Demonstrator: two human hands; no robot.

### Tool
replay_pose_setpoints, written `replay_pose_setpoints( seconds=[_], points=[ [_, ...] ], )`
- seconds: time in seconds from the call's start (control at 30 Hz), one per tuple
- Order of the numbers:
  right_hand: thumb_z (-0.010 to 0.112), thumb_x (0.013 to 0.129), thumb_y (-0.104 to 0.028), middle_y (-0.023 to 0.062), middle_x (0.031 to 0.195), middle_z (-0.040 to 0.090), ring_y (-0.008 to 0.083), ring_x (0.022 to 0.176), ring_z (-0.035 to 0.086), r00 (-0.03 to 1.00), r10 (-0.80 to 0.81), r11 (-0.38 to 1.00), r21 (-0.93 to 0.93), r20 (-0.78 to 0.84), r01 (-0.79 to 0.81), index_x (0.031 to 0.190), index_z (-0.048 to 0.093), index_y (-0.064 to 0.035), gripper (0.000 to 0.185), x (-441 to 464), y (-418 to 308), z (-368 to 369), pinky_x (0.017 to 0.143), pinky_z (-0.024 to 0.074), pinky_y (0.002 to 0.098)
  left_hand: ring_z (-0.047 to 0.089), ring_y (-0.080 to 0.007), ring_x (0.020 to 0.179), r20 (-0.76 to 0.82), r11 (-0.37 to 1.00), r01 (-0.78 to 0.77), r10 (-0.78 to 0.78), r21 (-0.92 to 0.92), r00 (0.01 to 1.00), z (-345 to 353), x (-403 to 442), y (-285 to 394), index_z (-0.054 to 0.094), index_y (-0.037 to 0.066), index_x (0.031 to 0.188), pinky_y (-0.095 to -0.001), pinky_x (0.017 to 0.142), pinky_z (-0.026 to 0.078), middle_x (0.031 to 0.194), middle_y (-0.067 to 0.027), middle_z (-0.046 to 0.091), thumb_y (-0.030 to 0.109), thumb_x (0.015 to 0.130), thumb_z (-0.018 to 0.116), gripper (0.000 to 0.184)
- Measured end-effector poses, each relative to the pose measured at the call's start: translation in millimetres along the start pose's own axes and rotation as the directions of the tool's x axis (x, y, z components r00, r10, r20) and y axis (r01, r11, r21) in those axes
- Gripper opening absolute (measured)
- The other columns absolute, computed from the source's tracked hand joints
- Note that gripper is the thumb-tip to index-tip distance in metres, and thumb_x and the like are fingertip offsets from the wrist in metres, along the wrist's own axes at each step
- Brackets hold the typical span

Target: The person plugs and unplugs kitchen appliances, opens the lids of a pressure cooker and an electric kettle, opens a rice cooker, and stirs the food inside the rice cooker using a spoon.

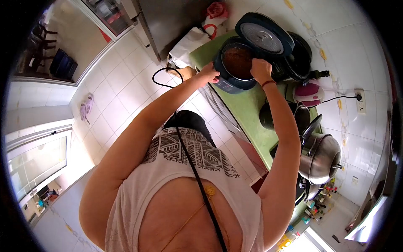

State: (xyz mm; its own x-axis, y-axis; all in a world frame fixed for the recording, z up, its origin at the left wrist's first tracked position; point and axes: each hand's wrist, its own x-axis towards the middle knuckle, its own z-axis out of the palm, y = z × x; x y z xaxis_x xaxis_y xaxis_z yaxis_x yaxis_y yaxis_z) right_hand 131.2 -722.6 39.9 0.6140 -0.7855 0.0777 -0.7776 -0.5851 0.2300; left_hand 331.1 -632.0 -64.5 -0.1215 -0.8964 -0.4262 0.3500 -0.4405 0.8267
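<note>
A dark blue rice cooker (230, 85) stands on the green counter with its lid (261, 37) raised. Reddish-brown food (237, 59) fills much of its inner pot. My left hand (208, 74) is closed against the near left side of the cooker, steadying its outer wall. At the right rim of the pot, my right hand (262, 70) is closed in a fist with the knuckles up. Whether it grips the pot's edge or a utensil is hidden by the fingers.
Behind the cooker are a black pan (299, 59) and a dark bottle (319, 74). A purple-and-white appliance (308, 93), a dark pot (268, 115) and a steel pot (321, 157) stand along the green counter (252, 122). A white bag (189, 47) lies beside the fridge.
</note>
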Motion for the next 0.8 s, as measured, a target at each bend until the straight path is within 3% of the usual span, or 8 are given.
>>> replay_pose_setpoints(
  seconds=[0.07, 0.17, 0.23, 0.57, 0.63, 0.67, 0.73, 0.8],
  points=[
    [0.050, 0.077, -0.016, 0.0122, 0.076, 0.060, 0.0292, 0.074, 0.058, 0.974, 0.123, 0.984, 0.104, 0.191, -0.145, 0.075, 0.058, -0.0066, 0.013, -7.2, 7.3, 2.5, 0.062, 0.0478, 0.0395, 0.054, -0.0214, 0.061, -0.009, 1.000, 0.024, -0.024, 0.020, 1.000, -0.5, 2.3, 2.4, 0.034, 0.006, 0.111, -0.0329, 0.057, 0.053, 0.090, -0.0114, 0.048, -0.001, 0.075, 0.055, 0.042],
    [0.048, 0.078, -0.016, 0.0113, 0.078, 0.061, 0.0289, 0.075, 0.057, 0.980, 0.138, 0.930, 0.321, 0.146, -0.179, 0.080, 0.061, -0.0090, 0.015, -21.8, 6.4, 18.4, 0.063, 0.0476, 0.0400, 0.055, -0.0221, 0.062, -0.008, 0.977, 0.007, -0.005, 0.212, 1.000, 1.6, 0.6, 2.6, 0.034, 0.007, 0.111, -0.0331, 0.057, 0.053, 0.093, -0.0113, 0.048, -0.002, 0.074, 0.055, 0.043],
    [0.044, 0.080, -0.017, 0.0110, 0.082, 0.061, 0.0289, 0.076, 0.057, 0.983, 0.137, 0.874, 0.452, 0.125, -0.180, 0.086, 0.062, -0.0105, 0.020, -27.8, -2.4, 16.3, 0.066, 0.0473, 0.0403, 0.055, -0.0226, 0.064, -0.074, 1.000, 0.029, -0.029, 0.008, 0.997, 4.9, -2.9, 6.9, 0.035, 0.007, 0.111, -0.0333, 0.057, 0.053, 0.096, -0.0112, 0.048, -0.003, 0.075, 0.054, 0.042],
    [0.050, 0.079, -0.015, 0.0109, 0.081, 0.063, 0.0228, 0.073, 0.059, 0.974, -0.006, 0.630, 0.757, 0.227, -0.173, 0.084, 0.064, -0.0029, 0.019, -38.4, 9.5, 18.0, 0.062, 0.0476, 0.0333, 0.054, -0.0234, 0.064, -0.019, 0.997, 0.079, -0.078, 0.022, 0.997, 1.9, -0.4, 9.2, 0.029, 0.010, 0.119, -0.0335, 0.059, 0.053, 0.097, -0.0104, 0.044, -0.003, 0.076, 0.052, 0.050],
    [0.053, 0.078, -0.009, 0.0070, 0.065, 0.059, 0.0145, 0.052, 0.052, 0.902, -0.079, 0.178, 0.896, 0.425, -0.407, 0.082, 0.063, 0.0006, 0.015, -43.1, 22.8, 14.4, 0.043, 0.0404, 0.0265, 0.054, -0.0230, 0.064, -0.061, 0.988, 0.146, -0.143, 0.047, 0.988, 4.6, -3.5, 13.8, 0.026, 0.011, 0.123, -0.0336, 0.060, 0.053, 0.100, -0.0105, 0.043, -0.003, 0.076, 0.051, 0.055],
    [0.053, 0.078, -0.009, 0.0070, 0.065, 0.059, 0.0145, 0.052, 0.052, 0.902, -0.076, 0.176, 0.896, 0.424, -0.407, 0.082, 0.063, 0.0006, 0.015, -45.0, 26.3, 14.0, 0.043, 0.0404, 0.0265, 0.054, -0.0230, 0.064, -0.060, 0.988, 0.146, -0.143, 0.050, 0.988, 5.8, -5.8, 15.2, 0.026, 0.011, 0.123, -0.0336, 0.060, 0.053, 0.100, -0.0105, 0.043, -0.003, 0.076, 0.051, 0.055],
    [0.054, 0.079, -0.006, 0.0013, 0.055, 0.048, 0.0085, 0.041, 0.037, 0.700, 0.032, -0.286, 0.678, 0.713, -0.677, 0.082, 0.064, 0.0008, 0.012, -47.8, 30.0, 7.8, 0.035, 0.0258, 0.0218, 0.054, -0.0229, 0.064, -0.074, 0.984, 0.140, -0.133, 0.107, 0.988, 15.4, -22.8, 30.3, 0.024, 0.011, 0.125, -0.0334, 0.060, 0.053, 0.100, -0.0102, 0.042, -0.003, 0.077, 0.051, 0.057],
    [0.054, 0.079, -0.008, -0.0001, 0.053, 0.044, 0.0079, 0.040, 0.033, 0.703, 0.083, -0.356, 0.680, 0.707, -0.641, 0.081, 0.064, 0.0005, 0.013, -51.7, 30.3, 3.1, 0.035, 0.0226, 0.0221, 0.054, -0.0229, 0.065, -0.093, 0.982, 0.147, -0.137, 0.116, 0.986, 19.4, -29.2, 35.7, 0.024, 0.011, 0.125, -0.0334, 0.060, 0.053, 0.099, -0.0100, 0.042, -0.003, 0.077, 0.051, 0.057]
  ],
)
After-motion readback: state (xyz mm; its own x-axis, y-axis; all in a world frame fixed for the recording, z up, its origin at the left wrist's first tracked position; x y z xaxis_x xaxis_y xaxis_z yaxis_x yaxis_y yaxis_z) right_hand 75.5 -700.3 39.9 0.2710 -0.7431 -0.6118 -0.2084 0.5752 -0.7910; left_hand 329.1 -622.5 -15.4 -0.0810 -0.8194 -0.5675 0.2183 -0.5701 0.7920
